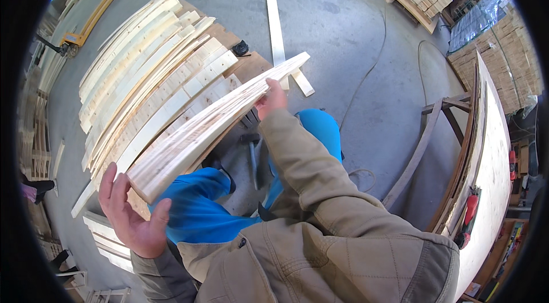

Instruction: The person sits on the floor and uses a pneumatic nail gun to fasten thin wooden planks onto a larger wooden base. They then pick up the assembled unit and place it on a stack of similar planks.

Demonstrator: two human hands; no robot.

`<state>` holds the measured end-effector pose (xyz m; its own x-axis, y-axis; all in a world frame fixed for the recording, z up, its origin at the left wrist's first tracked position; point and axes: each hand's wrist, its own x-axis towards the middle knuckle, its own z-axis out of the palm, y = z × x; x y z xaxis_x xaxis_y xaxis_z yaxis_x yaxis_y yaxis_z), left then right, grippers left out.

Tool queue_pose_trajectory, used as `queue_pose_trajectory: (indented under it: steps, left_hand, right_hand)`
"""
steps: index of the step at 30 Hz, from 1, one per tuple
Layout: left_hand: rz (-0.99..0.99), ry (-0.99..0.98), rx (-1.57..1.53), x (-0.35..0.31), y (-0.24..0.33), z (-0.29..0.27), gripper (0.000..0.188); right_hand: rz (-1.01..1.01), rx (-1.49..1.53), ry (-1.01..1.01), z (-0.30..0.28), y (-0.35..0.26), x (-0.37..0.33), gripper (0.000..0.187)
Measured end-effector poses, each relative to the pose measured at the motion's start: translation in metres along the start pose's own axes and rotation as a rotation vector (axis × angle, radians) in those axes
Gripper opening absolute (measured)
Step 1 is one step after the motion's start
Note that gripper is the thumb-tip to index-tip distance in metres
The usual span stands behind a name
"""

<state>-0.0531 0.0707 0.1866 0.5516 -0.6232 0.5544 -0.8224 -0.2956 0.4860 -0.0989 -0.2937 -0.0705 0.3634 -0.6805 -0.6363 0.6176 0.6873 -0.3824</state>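
Note:
A bundle of pale wooden boards, stacked face to face, slants across in front of my knees. My right hand grips it near its far end, fingers partly hidden behind the wood. At the near left end, my left hand is open, fingers and thumb spread around the board ends; whether it touches them I cannot tell. Beyond the bundle lie many more wooden boards in overlapping rows on a brown sheet. A hammer stands or lies between my feet, below the bundle.
A black tape measure sits on the sheet's edge. Two loose boards cross on the grey floor. At right are a propped-up panel with a red-handled tool and wrapped wood stacks. A yellow pallet jack stands far left.

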Motion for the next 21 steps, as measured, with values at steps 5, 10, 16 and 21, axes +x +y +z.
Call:
queue_pose_trajectory:
  steps: [5, 10, 16, 21]
  left_hand:
    - [-0.071, -0.056, -0.114, 0.004, 0.044, 0.02, 0.074]
    - [0.077, -0.107, -0.105, 0.01, 0.06, 0.027, 0.064]
    - [0.176, -0.064, -0.057, 0.013, 0.072, 0.036, 0.064]
    - [0.171, -0.066, -0.044, 0.014, 0.079, 0.036, 0.063]
  right_hand:
    - [0.021, 0.148, -0.232, -0.01, -0.011, 0.013, 0.047]
    - [0.022, 0.163, -0.251, -0.018, -0.01, 0.028, 0.056]
    - [-0.043, 0.262, -0.329, -0.022, -0.009, 0.003, 0.071]
    - [-0.018, 0.227, -0.299, -0.03, -0.003, -0.013, 0.077]
